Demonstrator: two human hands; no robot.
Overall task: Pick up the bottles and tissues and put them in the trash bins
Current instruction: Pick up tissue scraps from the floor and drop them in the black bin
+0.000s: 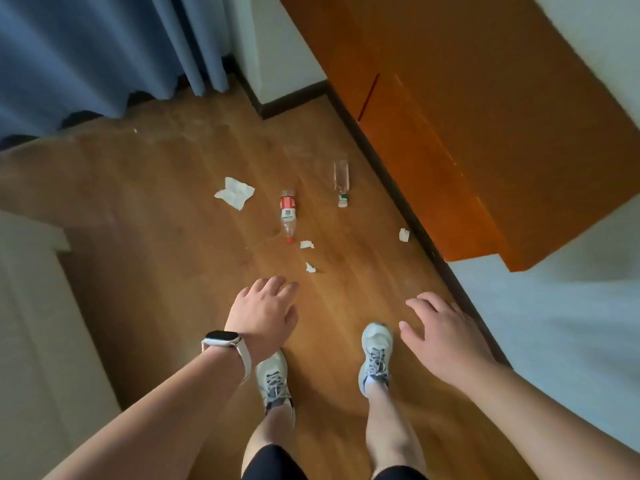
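Left hand: the left hand (265, 311) hung palm down above the floor, fingers loosely spread and relaxed, with nothing in its grasp.
Right hand: the right hand (446, 336) hung palm down at about the same height, fingers slack and apart, likewise holding nothing.
Red-labelled bottle: the red-labelled bottle (287, 211) lay on its side on the wooden floor (156, 216), its red cap pointing toward the person, ahead of the left hand and well apart from it.
Clear bottle: the clear bottle (341, 181) lay on its side further right, near the dark skirting board (408, 216), its white cap toward the person.
Large tissue: the large tissue (234, 193) lay crumpled on the floor to the left of the red-labelled bottle, near it but not touching.
Tissue scraps: one scrap (307, 244) lay just beside the red cap; a second scrap (310, 268) lay nearer the person, just ahead of the left fingertips; a third scrap (403, 234) lay close to the skirting board.
Wrist: a watch (221, 340) with a pale strap sat on the left wrist.
Feet: two grey laced shoes (375, 355) stood on the floor between the arms, the right one blurred.
Surroundings: a blue curtain (86, 53) hung at the upper left; an orange-brown wooden cabinet (467, 109) stood at the upper right.
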